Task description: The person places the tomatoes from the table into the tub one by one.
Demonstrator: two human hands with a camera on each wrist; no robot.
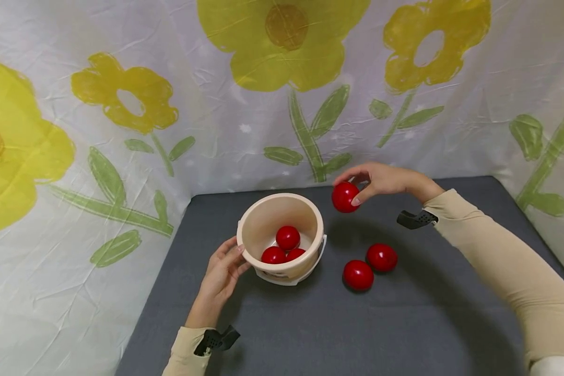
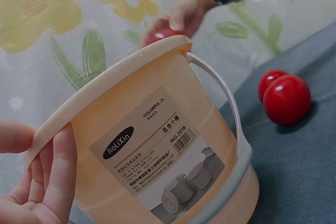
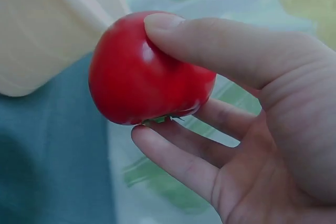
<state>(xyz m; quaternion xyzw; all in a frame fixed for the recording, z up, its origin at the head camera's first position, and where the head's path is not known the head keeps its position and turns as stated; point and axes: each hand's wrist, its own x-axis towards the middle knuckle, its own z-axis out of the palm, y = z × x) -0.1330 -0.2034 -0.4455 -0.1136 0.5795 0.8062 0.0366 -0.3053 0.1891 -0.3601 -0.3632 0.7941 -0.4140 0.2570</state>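
A cream plastic bucket [image 1: 305, 269] tilts toward me on the dark table, its rim gripped on the left side by my left hand [image 1: 223, 271]. In the left wrist view the thumb and fingers pinch that rim, beside a printed label [image 2: 163, 156]. Inside the bucket lie several red tomatoes [image 1: 288, 237]. My right hand [image 1: 380, 180] holds another tomato [image 3: 142, 72] in the air, right of the bucket's rim; its green calyx shows underneath in the right wrist view. Two more tomatoes [image 1: 359, 275] rest on the table, right of the bucket.
A dark grey cloth [image 1: 357, 334] covers the table. Behind it and along both sides hangs a white curtain [image 1: 225, 130] printed with yellow flowers. The bucket's white handle [image 2: 233, 114] hangs down at its side. A black strap device is on each wrist.
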